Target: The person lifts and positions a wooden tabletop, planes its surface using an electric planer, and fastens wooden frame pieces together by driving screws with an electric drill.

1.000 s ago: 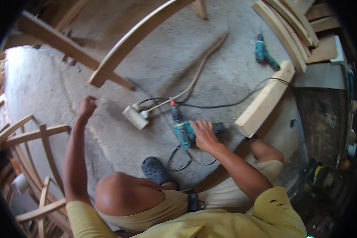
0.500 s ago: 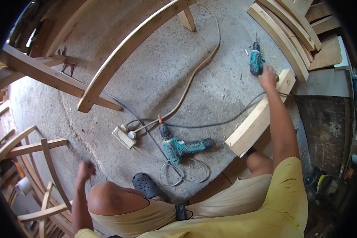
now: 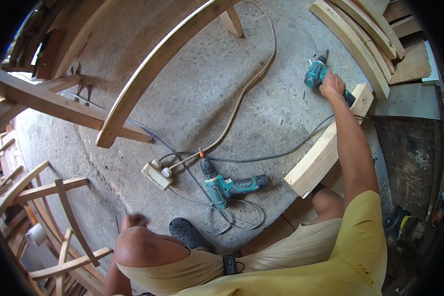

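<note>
My right hand [image 3: 332,85] is closed round the handle of a teal and black cordless drill [image 3: 314,75] at the right, its bit pointing away from me. The drill's dark base hangs over the far end of a thick wooden beam [image 3: 320,154]. By my left knee is my left hand [image 3: 133,220], partly hidden behind the knee, fingers curled; what it may hold is too small and blurred to name. A second teal drill [image 3: 221,187], with an orange-collared bit, lies on its side on the concrete floor in front of me.
A white power strip [image 3: 156,176] with plugs lies left of the second drill. Loose grey cable [image 3: 254,222] coils beside it, and a brown cord [image 3: 239,106] runs away. Curved wooden frames [image 3: 148,69] stand ahead and left; curved planks [image 3: 352,47] are stacked far right.
My right hand has closed round the far drill's handle, and the drill has turned and tilted. My left hand has moved down and right, partly behind my knee.
</note>
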The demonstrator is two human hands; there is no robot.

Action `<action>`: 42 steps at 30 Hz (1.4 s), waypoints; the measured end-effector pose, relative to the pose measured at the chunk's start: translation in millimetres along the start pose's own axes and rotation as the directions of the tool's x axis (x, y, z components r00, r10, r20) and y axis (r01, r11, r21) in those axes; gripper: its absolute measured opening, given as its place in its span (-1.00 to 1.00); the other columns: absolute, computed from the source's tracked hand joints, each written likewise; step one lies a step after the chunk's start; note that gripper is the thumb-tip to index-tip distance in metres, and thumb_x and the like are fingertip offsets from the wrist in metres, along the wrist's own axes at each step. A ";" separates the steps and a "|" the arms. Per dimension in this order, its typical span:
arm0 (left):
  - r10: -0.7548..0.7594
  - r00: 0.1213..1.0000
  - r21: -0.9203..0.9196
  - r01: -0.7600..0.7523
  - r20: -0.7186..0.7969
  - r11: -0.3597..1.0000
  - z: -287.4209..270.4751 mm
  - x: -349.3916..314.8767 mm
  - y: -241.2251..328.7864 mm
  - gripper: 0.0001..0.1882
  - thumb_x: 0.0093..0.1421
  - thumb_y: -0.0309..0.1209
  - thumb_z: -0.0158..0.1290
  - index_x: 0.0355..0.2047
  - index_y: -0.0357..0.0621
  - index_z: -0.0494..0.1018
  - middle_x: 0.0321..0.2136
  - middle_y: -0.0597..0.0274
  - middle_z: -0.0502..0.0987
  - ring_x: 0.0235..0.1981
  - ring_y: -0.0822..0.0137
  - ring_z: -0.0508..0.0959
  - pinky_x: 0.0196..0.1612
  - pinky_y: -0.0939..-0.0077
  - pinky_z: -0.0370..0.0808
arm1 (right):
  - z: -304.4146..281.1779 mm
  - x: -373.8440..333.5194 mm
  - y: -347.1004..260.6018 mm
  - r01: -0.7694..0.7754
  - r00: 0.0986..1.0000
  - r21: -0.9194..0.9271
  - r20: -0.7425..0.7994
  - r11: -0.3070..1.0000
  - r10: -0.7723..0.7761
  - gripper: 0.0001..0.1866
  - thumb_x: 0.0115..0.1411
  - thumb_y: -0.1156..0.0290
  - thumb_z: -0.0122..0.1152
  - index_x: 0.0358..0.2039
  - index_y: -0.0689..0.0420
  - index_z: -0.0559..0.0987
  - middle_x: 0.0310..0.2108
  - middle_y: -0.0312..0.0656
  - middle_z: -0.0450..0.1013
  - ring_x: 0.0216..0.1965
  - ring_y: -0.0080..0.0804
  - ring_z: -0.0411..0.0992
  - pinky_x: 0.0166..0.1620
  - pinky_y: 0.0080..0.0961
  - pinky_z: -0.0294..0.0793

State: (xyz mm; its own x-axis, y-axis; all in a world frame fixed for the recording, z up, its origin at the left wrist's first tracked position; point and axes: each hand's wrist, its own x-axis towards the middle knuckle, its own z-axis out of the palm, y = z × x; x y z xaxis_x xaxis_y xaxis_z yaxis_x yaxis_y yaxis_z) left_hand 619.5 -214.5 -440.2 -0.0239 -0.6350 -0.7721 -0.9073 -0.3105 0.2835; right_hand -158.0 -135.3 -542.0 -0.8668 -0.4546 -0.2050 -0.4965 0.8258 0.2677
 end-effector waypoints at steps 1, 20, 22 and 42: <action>0.130 0.985 -0.123 -0.116 0.114 0.986 -18.0 31.7 -3.6 -0.76 0.16 -0.36 0.24 -0.55 -0.26 0.55 -0.66 0.27 0.52 -0.61 0.48 0.48 -0.52 0.53 0.43 | -11.7 -18.9 -17.6 0.120 0.991 0.043 -0.063 0.992 -0.117 -0.61 0.07 0.39 0.20 -0.05 0.12 0.47 -0.10 0.07 0.52 0.00 0.06 0.48 0.02 -0.08 0.48; 0.451 0.887 -0.982 0.160 0.096 -0.105 -3.9 127.4 133.8 -0.79 0.30 -0.27 0.09 -0.30 -0.15 0.44 -0.43 0.31 0.49 -0.45 0.46 0.51 -0.34 0.63 0.54 | -82.2 -423.1 -205.1 0.696 0.482 0.718 -0.487 -0.020 -0.728 -0.27 0.06 0.32 0.21 0.29 0.15 0.33 -0.53 -0.04 0.41 -0.57 -0.14 0.40 -0.46 -0.33 0.38; 0.458 0.884 -0.978 0.168 0.094 -0.124 -6.8 127.7 128.6 -0.79 0.31 -0.27 0.09 -0.31 -0.16 0.44 -0.43 0.30 0.49 -0.46 0.46 0.51 -0.37 0.66 0.54 | -79.4 -428.5 -209.8 0.675 0.506 0.737 -0.503 -0.041 -0.700 -0.27 0.05 0.32 0.21 0.29 0.15 0.33 -0.53 -0.04 0.41 -0.57 -0.16 0.40 -0.46 -0.35 0.37; 0.532 0.845 -0.999 -0.042 -0.051 -0.029 -34.3 107.5 149.5 -0.76 0.36 -0.36 0.01 -0.12 -0.30 0.44 -0.33 0.19 0.53 -0.47 0.53 0.51 -0.40 0.74 0.54 | -82.6 -439.6 -222.3 0.687 0.511 0.723 -0.552 -0.073 -0.659 -0.36 0.07 0.36 0.27 0.17 0.31 0.40 -0.23 0.11 0.55 -0.27 -0.01 0.58 -0.21 -0.28 0.57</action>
State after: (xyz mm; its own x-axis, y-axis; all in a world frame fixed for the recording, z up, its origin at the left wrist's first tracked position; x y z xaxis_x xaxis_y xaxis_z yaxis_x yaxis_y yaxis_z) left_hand 495.7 -353.4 -461.2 -0.4813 -0.7378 -0.4733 0.4464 -0.6710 0.5920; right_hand 329.4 -146.6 -433.7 -0.1419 -0.9606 0.2388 -0.5253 -0.1314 -0.8407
